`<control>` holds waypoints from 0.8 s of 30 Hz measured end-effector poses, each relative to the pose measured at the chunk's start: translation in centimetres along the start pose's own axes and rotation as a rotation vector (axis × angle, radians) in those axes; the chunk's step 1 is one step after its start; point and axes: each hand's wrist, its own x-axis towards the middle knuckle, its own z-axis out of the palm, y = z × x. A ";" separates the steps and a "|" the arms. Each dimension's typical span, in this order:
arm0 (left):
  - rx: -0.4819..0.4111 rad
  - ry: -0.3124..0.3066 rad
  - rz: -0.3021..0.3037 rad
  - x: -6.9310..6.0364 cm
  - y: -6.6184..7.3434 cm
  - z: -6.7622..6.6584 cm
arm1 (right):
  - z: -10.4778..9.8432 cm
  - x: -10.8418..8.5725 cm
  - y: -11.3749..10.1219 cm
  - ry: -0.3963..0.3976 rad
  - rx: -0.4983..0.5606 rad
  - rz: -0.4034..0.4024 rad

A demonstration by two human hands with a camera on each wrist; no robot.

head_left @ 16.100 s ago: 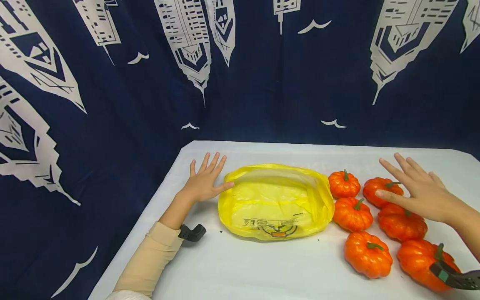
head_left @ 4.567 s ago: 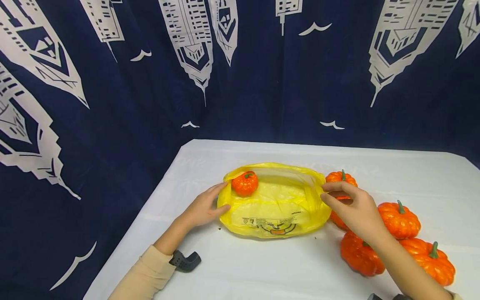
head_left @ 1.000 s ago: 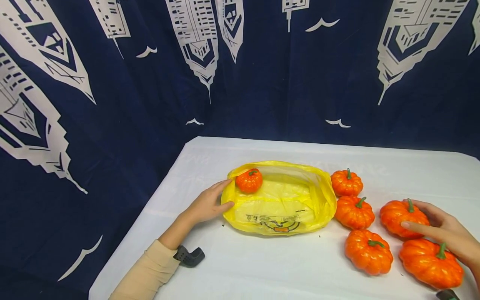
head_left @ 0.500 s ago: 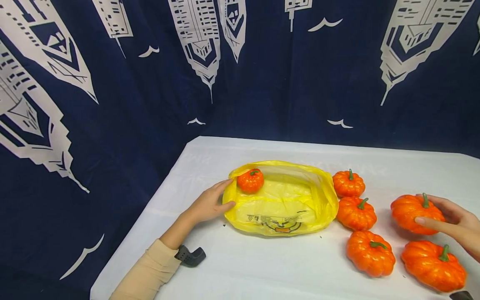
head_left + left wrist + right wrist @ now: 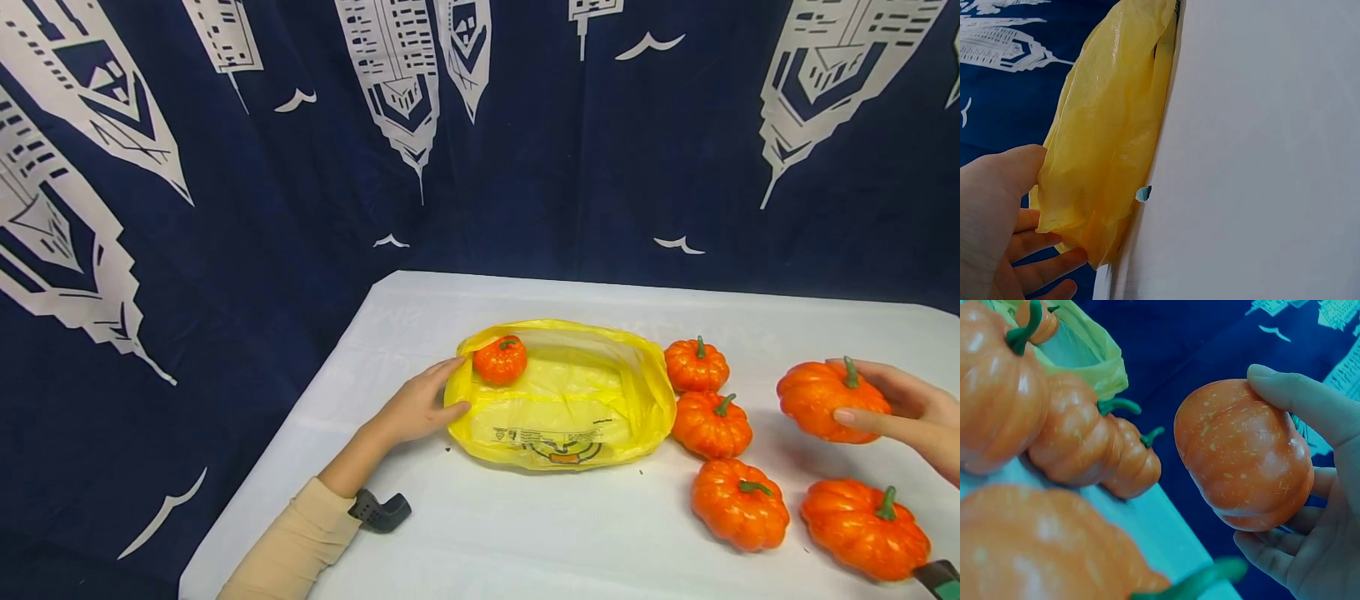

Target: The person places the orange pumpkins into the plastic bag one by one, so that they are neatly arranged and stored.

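Observation:
A yellow plastic bag (image 5: 558, 421) lies with its mouth spread wide on the table in the head view. One small orange pumpkin (image 5: 500, 361) is inside it, at the left end. My left hand (image 5: 416, 407) holds the bag's left edge; in the left wrist view the thumb and fingers stand on different sides of the plastic (image 5: 1100, 137). At the right, my right hand (image 5: 911, 412) grips an orange pumpkin (image 5: 828, 402) above the tabletop, thumb on its near side. The right wrist view shows this speckled pumpkin (image 5: 1244, 456) between thumb and fingers.
Right of the bag are a small pumpkin (image 5: 696, 365), another pumpkin (image 5: 711, 427), a nearer pumpkin (image 5: 738, 504) and a large ribbed pumpkin (image 5: 862, 529). A white table (image 5: 525, 533) carries everything. Behind it hangs a dark blue printed cloth (image 5: 525, 192).
My right hand took hold of the pumpkin at the right and has lifted it off the table. Earlier, a small pumpkin came into the bag. My left hand stays at the bag's left edge.

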 end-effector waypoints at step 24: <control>-0.005 -0.006 -0.003 -0.1 0.3 -0.2 | 0.1 2.3 -5.6 -0.025 0.035 -0.218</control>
